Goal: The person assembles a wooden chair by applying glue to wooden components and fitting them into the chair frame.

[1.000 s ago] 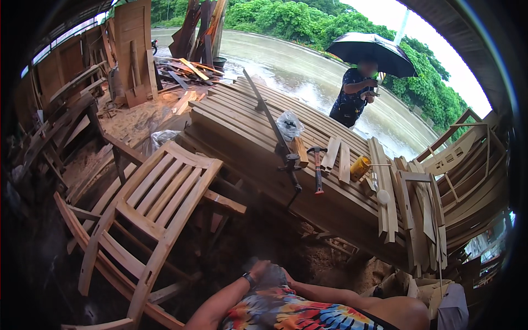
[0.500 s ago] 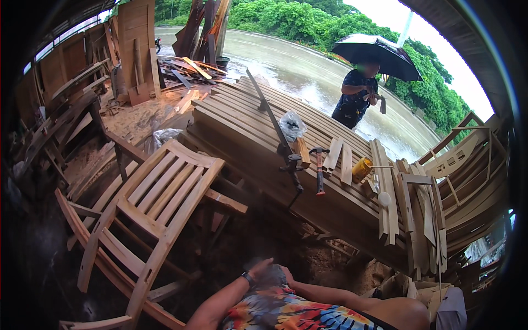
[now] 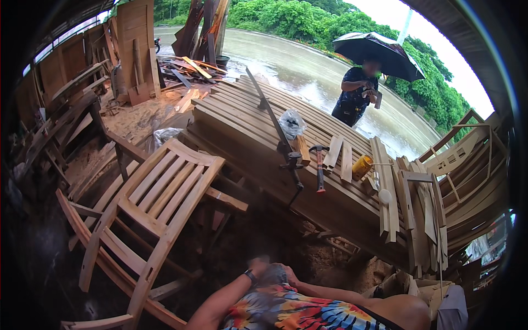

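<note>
Both hands are close together at my waist, just past the hem of my multicoloured shirt. My left hand (image 3: 258, 266), with a dark watch at the wrist, is smeared by motion, so its fingers cannot be read. Curled against the grey cloth (image 3: 270, 276) at my waist is my right hand (image 3: 290, 274); what its fingers hold is hidden. A slatted wooden chair frame (image 3: 159, 214) stands to the left. Beyond my hands, a claw hammer (image 3: 320, 169) and a long bar clamp (image 3: 272, 121) lie on the stacked boards (image 3: 247, 135), out of my reach here.
A yellow container (image 3: 362, 166), loose wood strips (image 3: 345, 163) and a clear plastic bag (image 3: 292, 124) rest on the boards. Chair parts (image 3: 473, 187) are piled at right. A person (image 3: 357, 93) under a dark umbrella (image 3: 378, 54) stands beyond, by the wet road.
My left hand has shifted slightly and its outstretched fingers are no longer distinct. My right hand stays nearly in place. The person under the umbrella has moved their hands a little.
</note>
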`<action>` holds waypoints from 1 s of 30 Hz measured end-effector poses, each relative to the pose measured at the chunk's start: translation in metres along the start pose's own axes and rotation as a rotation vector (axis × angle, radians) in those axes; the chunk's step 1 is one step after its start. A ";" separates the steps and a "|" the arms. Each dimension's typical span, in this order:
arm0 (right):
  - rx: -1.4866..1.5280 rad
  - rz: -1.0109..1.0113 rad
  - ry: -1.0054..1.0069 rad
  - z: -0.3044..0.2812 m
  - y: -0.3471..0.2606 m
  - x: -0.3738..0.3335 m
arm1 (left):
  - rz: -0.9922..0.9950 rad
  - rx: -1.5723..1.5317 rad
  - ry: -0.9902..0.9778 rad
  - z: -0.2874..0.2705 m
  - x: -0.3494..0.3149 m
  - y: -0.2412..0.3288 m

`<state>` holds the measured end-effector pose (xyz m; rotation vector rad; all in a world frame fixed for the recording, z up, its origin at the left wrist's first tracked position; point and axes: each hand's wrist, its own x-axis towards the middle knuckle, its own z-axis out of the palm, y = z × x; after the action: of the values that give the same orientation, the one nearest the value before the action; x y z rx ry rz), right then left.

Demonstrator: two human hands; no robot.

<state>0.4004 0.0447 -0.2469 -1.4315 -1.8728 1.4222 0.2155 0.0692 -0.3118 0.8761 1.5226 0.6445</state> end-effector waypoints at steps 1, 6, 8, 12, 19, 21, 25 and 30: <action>0.020 0.053 -0.007 -0.002 -0.004 -0.005 | -0.001 0.001 -0.007 0.002 0.001 -0.003; 0.118 0.144 0.080 -0.020 -0.047 -0.039 | 0.105 -0.023 0.050 -0.010 0.009 -0.014; 0.250 0.406 0.180 -0.027 -0.055 -0.048 | 0.086 -0.016 0.053 -0.013 0.009 -0.014; 0.323 0.497 0.289 -0.060 -0.072 -0.049 | 0.032 -0.082 0.011 -0.040 0.010 0.007; 0.451 -0.043 0.592 -0.238 -0.121 0.039 | -0.246 -0.453 -0.123 -0.103 -0.011 -0.023; 0.460 -0.142 0.647 -0.318 -0.147 0.074 | -0.344 -0.528 -0.102 -0.116 -0.011 -0.041; 0.479 -0.286 0.850 -0.434 -0.200 0.134 | -0.367 -0.449 -0.056 -0.133 -0.013 -0.067; 0.632 -0.294 0.709 -0.563 -0.201 0.225 | -0.477 -0.415 0.119 -0.134 0.007 -0.114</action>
<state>0.6484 0.5187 0.1023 -1.0754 -1.0089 1.0266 0.0642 0.0217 -0.3891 0.1507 1.5526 0.6304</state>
